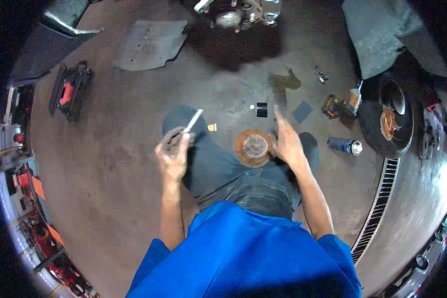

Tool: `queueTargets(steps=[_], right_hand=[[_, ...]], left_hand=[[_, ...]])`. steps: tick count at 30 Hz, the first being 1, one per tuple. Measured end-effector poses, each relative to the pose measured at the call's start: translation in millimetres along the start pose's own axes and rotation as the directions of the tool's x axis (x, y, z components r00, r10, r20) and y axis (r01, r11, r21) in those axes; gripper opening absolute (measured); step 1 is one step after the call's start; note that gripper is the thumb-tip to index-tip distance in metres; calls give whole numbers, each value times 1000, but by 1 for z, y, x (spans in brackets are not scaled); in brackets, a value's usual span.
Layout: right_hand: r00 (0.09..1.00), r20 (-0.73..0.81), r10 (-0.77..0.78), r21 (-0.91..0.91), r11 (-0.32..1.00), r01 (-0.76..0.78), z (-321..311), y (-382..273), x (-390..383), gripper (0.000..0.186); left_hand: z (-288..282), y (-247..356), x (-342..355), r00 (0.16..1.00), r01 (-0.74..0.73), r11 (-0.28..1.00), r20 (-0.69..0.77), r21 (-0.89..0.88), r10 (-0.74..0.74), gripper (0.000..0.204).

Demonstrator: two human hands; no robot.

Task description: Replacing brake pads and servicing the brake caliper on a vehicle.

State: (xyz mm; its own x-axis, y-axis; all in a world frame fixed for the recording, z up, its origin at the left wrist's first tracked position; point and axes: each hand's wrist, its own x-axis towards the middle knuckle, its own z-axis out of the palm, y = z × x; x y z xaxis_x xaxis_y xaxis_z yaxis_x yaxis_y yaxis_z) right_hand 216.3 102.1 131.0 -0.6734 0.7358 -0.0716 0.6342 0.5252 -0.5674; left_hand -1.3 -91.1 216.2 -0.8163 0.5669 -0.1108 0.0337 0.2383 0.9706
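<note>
Head view shows the left hand (173, 151) grasping a thin white stick (194, 120). The right hand (289, 145) is unclenched, fingers straight, just beside the rusty round part (255, 146) lying between both hands; contact I cannot tell. Probably it is best to steady this part firmly and pinch the stick lightly.

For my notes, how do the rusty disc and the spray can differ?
The rusty disc is orange-brown with a greyer middle; the spray can is mostly blue. The disc shows a broad round face, while the can lies on its side. The disc is beside the right hand; the can lies farther right. Both are round-bodied.
</note>
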Motion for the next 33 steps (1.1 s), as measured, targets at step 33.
queueTargets(steps=[33], right_hand=[[924,226,308,974,-104,-203,49,-32,-10,67]], left_hand=[[148,-76,19,878,437,605,172,-666,-446,26]])
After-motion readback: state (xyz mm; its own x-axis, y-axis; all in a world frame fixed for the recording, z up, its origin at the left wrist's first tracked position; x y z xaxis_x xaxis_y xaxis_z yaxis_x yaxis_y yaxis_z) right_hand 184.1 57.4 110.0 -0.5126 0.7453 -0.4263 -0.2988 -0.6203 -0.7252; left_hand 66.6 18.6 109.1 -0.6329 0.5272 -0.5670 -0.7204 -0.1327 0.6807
